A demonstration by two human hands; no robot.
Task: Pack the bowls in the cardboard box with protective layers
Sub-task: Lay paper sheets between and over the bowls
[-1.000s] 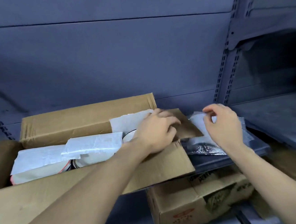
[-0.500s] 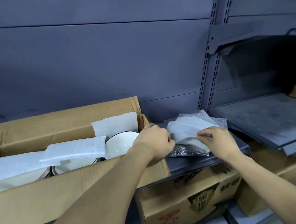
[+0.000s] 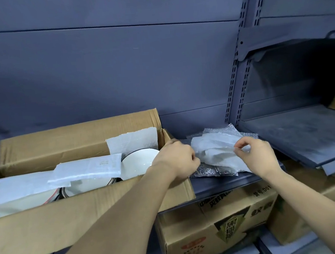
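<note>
On the grey shelf (image 3: 219, 185), just right of the cardboard box (image 3: 79, 223), I see a pile of foam sheets (image 3: 215, 148). My right hand (image 3: 257, 157) pinches the top sheet's right edge between thumb and forefinger. My left hand (image 3: 176, 160) is curled against the pile's left edge, over the box's right end; I cannot tell whether it grips anything. A white bowl (image 3: 139, 162) sits in the box just left of that hand, beside others under foam.
</note>
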